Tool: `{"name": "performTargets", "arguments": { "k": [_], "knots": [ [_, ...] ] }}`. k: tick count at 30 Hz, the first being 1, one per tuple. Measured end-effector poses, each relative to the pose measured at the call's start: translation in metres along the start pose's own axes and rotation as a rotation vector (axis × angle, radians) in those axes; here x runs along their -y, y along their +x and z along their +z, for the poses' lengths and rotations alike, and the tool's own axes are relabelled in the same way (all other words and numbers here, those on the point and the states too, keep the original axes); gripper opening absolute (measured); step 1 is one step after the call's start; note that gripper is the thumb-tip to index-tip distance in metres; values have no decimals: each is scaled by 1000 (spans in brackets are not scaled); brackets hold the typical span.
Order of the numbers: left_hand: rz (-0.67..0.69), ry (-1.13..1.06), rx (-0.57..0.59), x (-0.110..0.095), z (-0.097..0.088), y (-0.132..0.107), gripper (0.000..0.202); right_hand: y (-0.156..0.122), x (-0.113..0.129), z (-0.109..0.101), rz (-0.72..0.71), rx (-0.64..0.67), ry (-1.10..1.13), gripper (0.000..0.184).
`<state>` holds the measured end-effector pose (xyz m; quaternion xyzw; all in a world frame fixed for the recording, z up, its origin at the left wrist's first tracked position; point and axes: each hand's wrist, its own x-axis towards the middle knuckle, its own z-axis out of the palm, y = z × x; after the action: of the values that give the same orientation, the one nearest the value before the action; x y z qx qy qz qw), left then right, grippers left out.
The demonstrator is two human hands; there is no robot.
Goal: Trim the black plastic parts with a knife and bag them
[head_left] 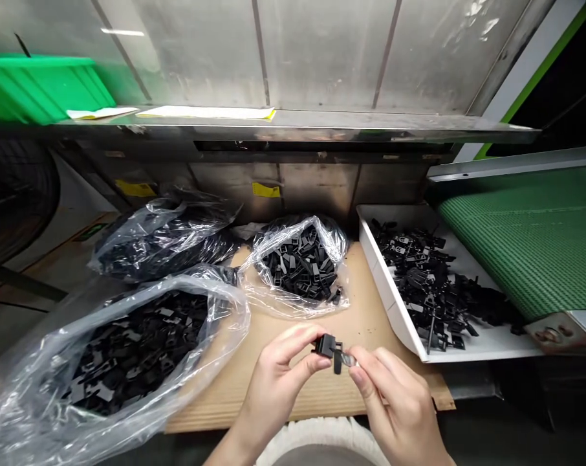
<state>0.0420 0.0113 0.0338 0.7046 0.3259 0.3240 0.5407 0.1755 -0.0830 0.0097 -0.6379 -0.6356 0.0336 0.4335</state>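
Note:
My left hand [288, 369] is closed, pinching a small black plastic part [326, 345] between thumb and fingertips. A narrow black tab [337, 362] hangs at the part's right side. From the right, my right hand [394, 395] pinches a small shiny grey piece [347, 359], perhaps a blade tip, which meets the tab. Whether the two are joined or only touching I cannot tell. Both hands are above the front edge of the wooden board [273, 369]. Beyond them lies an open clear plastic bag [293, 307] of small black plastic pieces [303, 265].
At left lies a larger open bag [229, 310] of black parts, with another filled bag [162, 239] behind. A white tray [392, 307] of black parts stands right, beside a green conveyor belt [540, 226]. A metal shelf [322, 123] holds a green bin [45, 87]. Below is a white-rimmed container [322, 430].

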Motion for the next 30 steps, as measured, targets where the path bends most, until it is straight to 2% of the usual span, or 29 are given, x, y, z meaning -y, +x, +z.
{"name": "performTargets", "arguments": {
  "k": [3,7,11,13,17,22,30],
  "knots": [
    [-19,-25,24,-1,1,-2,8,1,-9,-1,26,1,-17,22],
    [-40,-42,78,-3,3,-6,10,0,-26,-4,200,-59,4,23],
    [-44,-36,55,0,6,-5,13,-1,-17,-9,379,73,414,26],
    [-21,-22,48,2,8,-5,16,0,-7,-9,419,116,498,28],
    [54,14,53,4,10,-5,17,3,2,-4,352,67,337,22],
    [130,34,33,3,9,-4,17,6,0,-2,330,113,306,23],
    [82,77,16,4,10,-8,13,7,0,-4,340,228,363,24]
  ]
}}
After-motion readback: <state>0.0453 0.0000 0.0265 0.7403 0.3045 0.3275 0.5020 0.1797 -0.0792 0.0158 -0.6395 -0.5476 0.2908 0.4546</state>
